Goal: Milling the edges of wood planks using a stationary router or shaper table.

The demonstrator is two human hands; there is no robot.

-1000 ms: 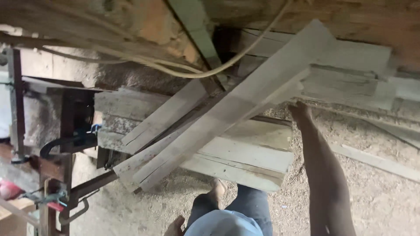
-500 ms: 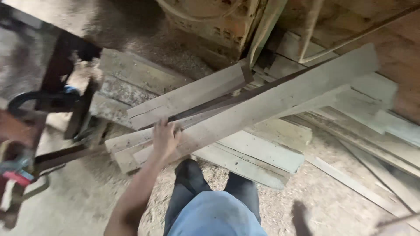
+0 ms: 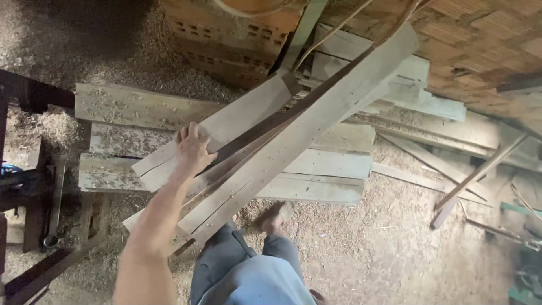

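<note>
Plank [image 3: 226, 127] edge under left hand [image 3: 193, 148]

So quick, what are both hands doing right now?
Left hand: fingers curled over the edge of a slanted plank on the stack, gripping it.
Right hand: out of view, cannot be told.

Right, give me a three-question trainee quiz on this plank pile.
1. True or false: the left hand rests on a pale, weathered wooden plank lying slantwise on the stack.
2. What covers the ground? A) water B) sawdust and shavings C) tiles
3. Fill in: the long grey wooden board runs from near the person's knees up toward the ____ corner of the view.

Key: 1 true; 2 B; 3 upper right. The right hand is out of view.
</note>
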